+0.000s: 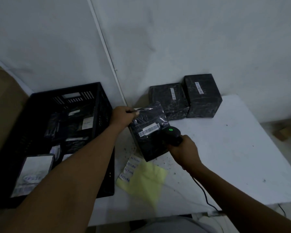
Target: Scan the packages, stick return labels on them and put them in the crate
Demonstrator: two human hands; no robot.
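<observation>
My left hand (122, 117) pinches the black wrapped package's (149, 132) far corner on the table (225, 157), barcode up, long axis running toward me. My right hand (183, 152) grips the scanner (172, 134), aimed at it.

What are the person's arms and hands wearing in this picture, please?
Nothing shows on them: the left hand and right hand are gloveless, and both forearms are uncovered to the frame's edge. No sleeve, watch, ring or wristband is visible.
</observation>
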